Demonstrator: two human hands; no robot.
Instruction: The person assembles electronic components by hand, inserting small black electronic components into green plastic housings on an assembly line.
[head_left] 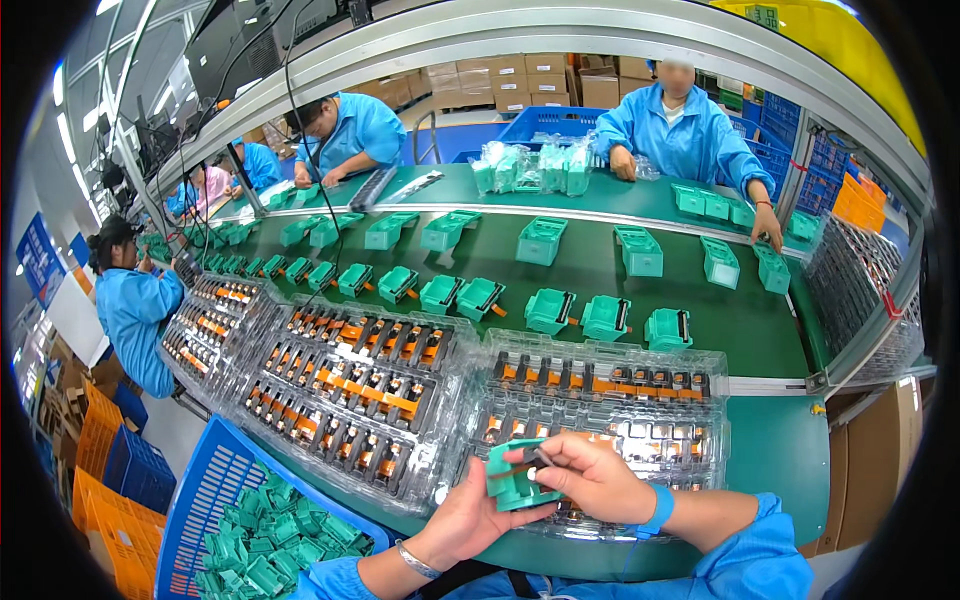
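Note:
My left hand (465, 515) cradles a green plastic housing (508, 488) from below, its fingers wrapped round the underside. From the right, my right hand (603, 484) pinches a small dark part (537, 457) at the housing's open side. How far that part sits inside the housing cannot be seen. Just beyond both hands lies a clear plastic tray (726, 412) with rows of black parts that carry orange strips. A second such clear tray (462, 372) is to its left. A blue wristband circles my right wrist.
A blue basket (190, 492) of loose green housings stands at lower left. Green housings line a dark green conveyor belt (690, 325), some with black parts fitted. An overhead metal frame (560, 38) spans the line. Across the belt, a co-worker's hand (768, 228) touches a housing.

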